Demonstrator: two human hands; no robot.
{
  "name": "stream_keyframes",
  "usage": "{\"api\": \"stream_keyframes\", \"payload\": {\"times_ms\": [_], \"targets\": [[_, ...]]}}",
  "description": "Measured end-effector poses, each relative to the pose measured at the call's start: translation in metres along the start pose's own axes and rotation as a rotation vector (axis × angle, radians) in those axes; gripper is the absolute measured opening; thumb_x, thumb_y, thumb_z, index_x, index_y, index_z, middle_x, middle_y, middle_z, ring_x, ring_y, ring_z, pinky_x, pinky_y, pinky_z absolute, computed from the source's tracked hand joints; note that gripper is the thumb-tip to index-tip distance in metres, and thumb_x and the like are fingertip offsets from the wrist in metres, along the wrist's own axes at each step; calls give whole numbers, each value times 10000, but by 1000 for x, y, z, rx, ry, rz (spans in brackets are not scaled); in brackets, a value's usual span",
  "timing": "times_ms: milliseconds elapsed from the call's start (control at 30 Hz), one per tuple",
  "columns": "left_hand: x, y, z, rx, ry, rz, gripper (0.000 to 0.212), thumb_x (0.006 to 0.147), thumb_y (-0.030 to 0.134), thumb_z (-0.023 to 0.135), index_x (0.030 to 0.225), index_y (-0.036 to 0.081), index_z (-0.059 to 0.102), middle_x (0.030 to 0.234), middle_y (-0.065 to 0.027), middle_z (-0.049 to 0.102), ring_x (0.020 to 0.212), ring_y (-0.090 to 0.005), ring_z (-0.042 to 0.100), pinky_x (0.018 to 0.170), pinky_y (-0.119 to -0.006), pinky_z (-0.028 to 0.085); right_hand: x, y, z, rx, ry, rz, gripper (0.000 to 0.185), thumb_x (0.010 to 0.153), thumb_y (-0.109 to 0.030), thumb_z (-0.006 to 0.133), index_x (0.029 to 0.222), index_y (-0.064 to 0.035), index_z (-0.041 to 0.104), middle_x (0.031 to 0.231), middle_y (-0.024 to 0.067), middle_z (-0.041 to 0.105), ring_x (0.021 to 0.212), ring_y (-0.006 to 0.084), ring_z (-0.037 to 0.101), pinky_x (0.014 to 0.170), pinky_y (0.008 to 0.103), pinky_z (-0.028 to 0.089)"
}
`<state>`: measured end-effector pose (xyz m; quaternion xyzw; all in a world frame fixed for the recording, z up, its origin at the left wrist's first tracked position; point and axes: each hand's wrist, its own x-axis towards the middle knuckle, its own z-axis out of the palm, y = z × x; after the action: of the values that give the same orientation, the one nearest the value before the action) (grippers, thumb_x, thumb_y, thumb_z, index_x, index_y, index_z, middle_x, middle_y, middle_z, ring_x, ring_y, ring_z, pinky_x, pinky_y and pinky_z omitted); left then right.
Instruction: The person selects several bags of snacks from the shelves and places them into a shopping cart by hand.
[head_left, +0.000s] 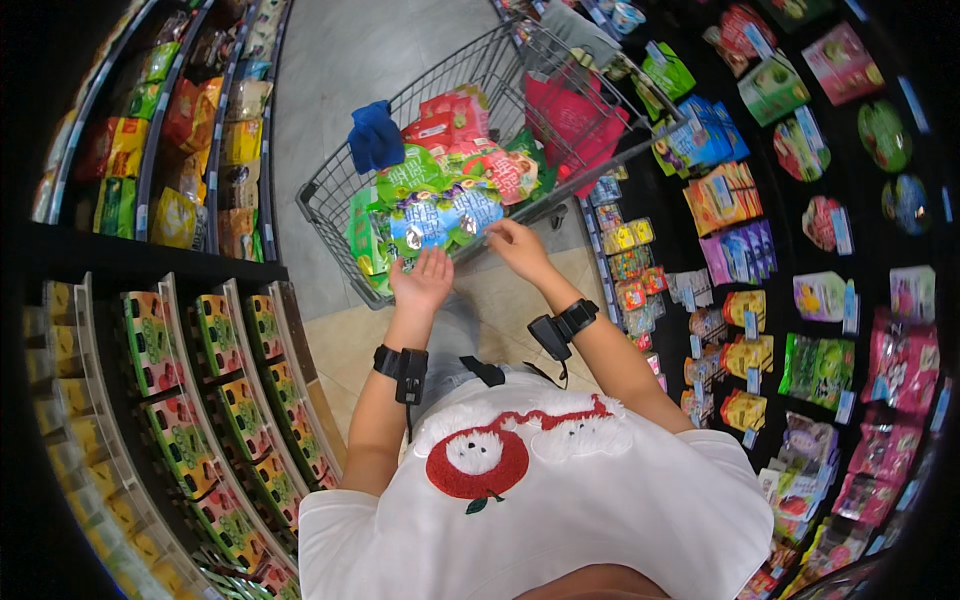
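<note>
A wire shopping cart (321, 238) stands in front of me, heaped with snack packets. My left hand (424, 280) is at its near end, palm up with the fingers apart, holding nothing. Just beyond the fingertips lie blue printed pouches (444, 219). My right hand (517, 249) is at the near rim, its fingers bent by the right edge of those pouches; whether it grips one cannot be made out. Around them are a green pouch (409, 174), red-pink pouches (504, 171), red packets (439, 124) and a green packet (365, 232).
A dark blue cloth (373, 136) hangs over the cart's left rim. A red bag (566, 112) is at the cart's far right part. Snack shelves (279, 289) line the left; hanging pouches (721, 196) and small packs (628, 264) fill the right. Grey floor (319, 75) lies beyond.
</note>
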<state>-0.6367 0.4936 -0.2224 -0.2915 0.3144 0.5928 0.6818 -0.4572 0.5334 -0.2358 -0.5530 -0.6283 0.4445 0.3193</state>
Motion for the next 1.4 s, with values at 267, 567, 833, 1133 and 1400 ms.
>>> {"api": "stream_keyframes", "payload": {"times_ms": [267,567,833,1133,1400], "targets": [[83,29,18,46,185,-128,430,765,284,436,1103,21,403,1098,-77,448,974,-191,447,865,-333,341,78,24,19,-67,44,88,151,718,-154,537,794,-29,577,677,110,581,624,192,570,571,283,436],[163,19,-23,164,466,-156,451,763,295,463,1127,40,385,1070,-72,436,979,-204,429,869,-329,332,126,97,21,-329,-76,333,275,696,-235,571,896,-49,544,773,106,571,687,199,558,584,302,437],[189,3,-41,331,362,-80,472,793,302,429,1178,43,339,1181,-111,361,1079,-251,359,903,-356,295,169,138,3,30,-281,952,229,726,-196,512,929,-103,461,771,66,511,584,202,508,426,317,406],[193,-21,-55,922,169,63,451,749,380,422,1027,35,501,973,-97,515,923,-209,455,796,-382,338,187,190,-16,300,-692,1230,226,761,-235,520,940,-98,495,826,48,550,627,194,553,428,297,440],[173,-22,-6,1073,159,-8,340,748,277,496,991,44,538,969,-70,538,874,-176,487,809,-305,359,180,221,1,491,-675,1295,214,760,-182,506,913,-37,471,818,136,536,732,243,559,579,353,487]]}}
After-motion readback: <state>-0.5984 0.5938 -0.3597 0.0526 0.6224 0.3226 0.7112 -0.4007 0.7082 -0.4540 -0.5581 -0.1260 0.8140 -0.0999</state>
